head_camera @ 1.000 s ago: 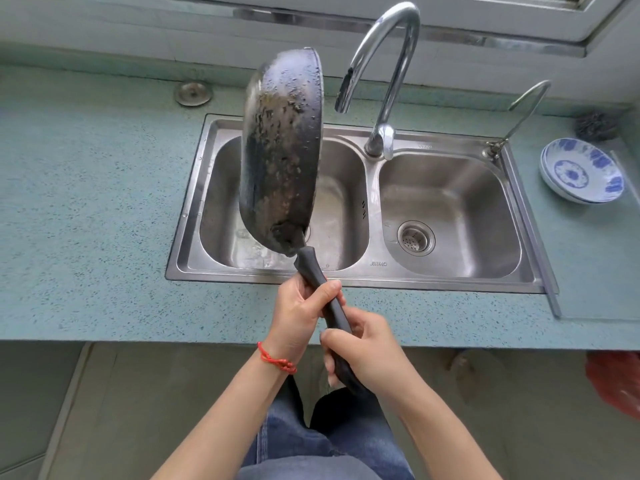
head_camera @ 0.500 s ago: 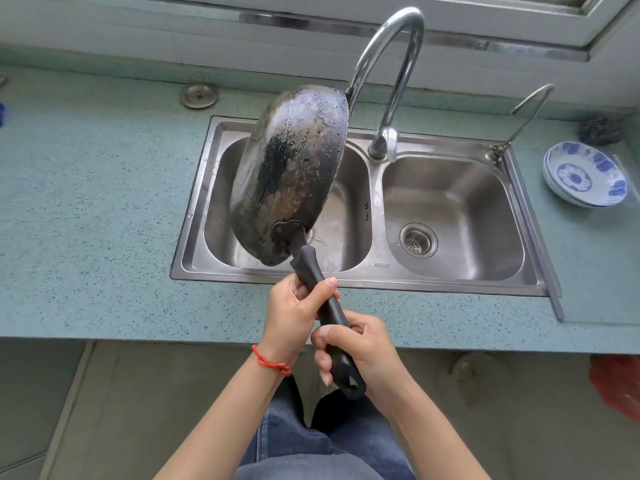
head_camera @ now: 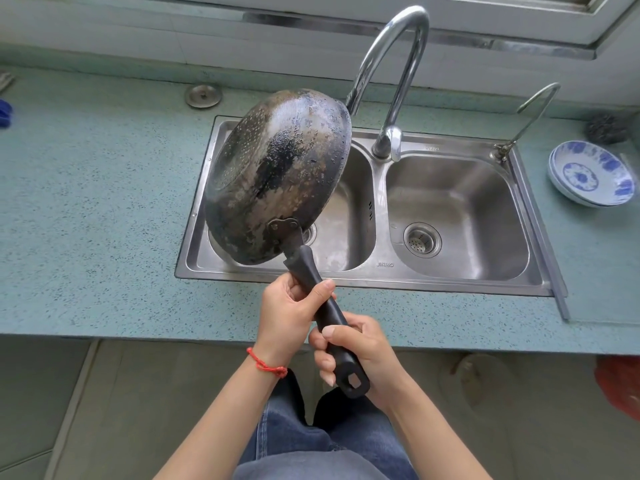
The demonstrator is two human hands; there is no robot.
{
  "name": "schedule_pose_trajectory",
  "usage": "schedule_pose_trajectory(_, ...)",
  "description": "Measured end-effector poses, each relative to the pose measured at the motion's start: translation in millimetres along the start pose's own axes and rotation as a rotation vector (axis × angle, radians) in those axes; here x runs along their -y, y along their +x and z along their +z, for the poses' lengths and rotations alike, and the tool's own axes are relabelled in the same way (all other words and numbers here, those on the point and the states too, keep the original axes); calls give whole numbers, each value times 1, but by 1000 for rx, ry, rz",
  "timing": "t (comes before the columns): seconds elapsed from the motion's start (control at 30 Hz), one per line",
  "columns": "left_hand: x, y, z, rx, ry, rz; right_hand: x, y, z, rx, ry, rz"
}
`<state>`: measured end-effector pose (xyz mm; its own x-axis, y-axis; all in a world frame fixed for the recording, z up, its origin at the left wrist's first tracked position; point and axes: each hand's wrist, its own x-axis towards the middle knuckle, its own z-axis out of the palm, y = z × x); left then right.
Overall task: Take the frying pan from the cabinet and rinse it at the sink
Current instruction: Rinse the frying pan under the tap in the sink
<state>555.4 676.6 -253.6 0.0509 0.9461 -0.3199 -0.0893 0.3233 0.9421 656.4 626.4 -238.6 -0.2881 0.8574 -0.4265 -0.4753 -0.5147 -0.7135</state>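
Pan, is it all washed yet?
Nearly, it seems. Done: the pan is out of the cabinet and beaded with water drops. In hand: both hands, left and right, grip its handle, tipping it bottom-up over the left sink basin. Left: perhaps more rinsing; no water runs from the tap.

The tilted, scorched black frying pan (head_camera: 277, 174) blocks the stainless steel sink's (head_camera: 533, 216) left basin; the curved chrome faucet (head_camera: 391, 81) stands behind. Right basin open.
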Motion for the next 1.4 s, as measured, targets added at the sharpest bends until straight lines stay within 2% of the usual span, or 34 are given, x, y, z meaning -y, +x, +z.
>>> schedule_pose_trajectory(0.4, 3, 0, -1, 4, 7, -15, 0, -1, -2, -25, -77, -3)
schedule_pose_trajectory(0.73, -3, -1, -1, 77, -33, -23, 6, -3, -3, -125, -371, -23)
schedule_pose_trajectory(1.07, -1, 0, 2, 120, -53, -84, 6, -7, -2, -206, -518, -85)
schedule_pose_trajectory(1.4, -4, 4, 16, 65, -81, -157, 9, -13, -6, -318, -673, -175)
